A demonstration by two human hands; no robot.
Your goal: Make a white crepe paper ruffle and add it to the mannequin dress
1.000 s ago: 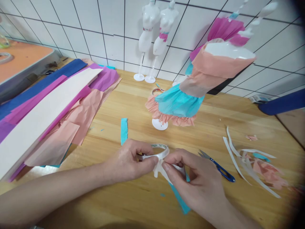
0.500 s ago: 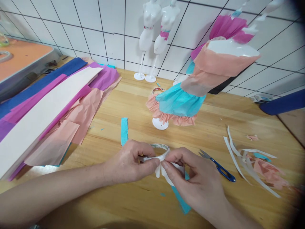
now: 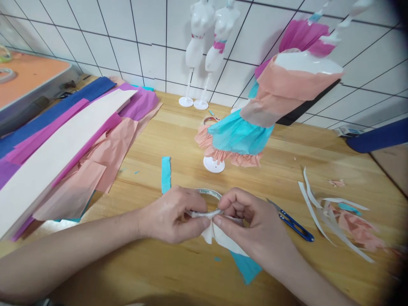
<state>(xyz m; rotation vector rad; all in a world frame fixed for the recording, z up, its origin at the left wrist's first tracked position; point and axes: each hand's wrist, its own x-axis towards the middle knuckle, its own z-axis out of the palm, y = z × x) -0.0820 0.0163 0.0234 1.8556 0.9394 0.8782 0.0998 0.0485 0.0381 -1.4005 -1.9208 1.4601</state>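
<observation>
Between my two hands is a piece of white crepe paper [image 3: 228, 241], gathered into small folds along its upper edge. My left hand [image 3: 178, 214] pinches the left part of that edge between thumb and fingers. Close beside it, my right hand [image 3: 251, 219] pinches the same edge, its fingertips nearly meeting the left thumb. The paper's lower part fans out below the fingers. Just behind the hands lies a roll of tape [image 3: 208, 192], partly covered by them. A turquoise paper piece [image 3: 245, 268] shows under the white paper and my right hand.
Blue thread snips [image 3: 296, 227] lie right of my hands, near white strips [image 3: 314, 208] and peach scraps [image 3: 360, 229]. A mannequin in a peach and turquoise paper dress [image 3: 242, 131] stands behind. Coloured paper sheets [image 3: 108, 153] are piled left; a turquoise strip [image 3: 166, 175] lies nearby.
My right hand has turned slightly and its fingers have shifted along the gathered edge. More of the white paper's lower part now shows spread out. Both hands keep their pinch.
</observation>
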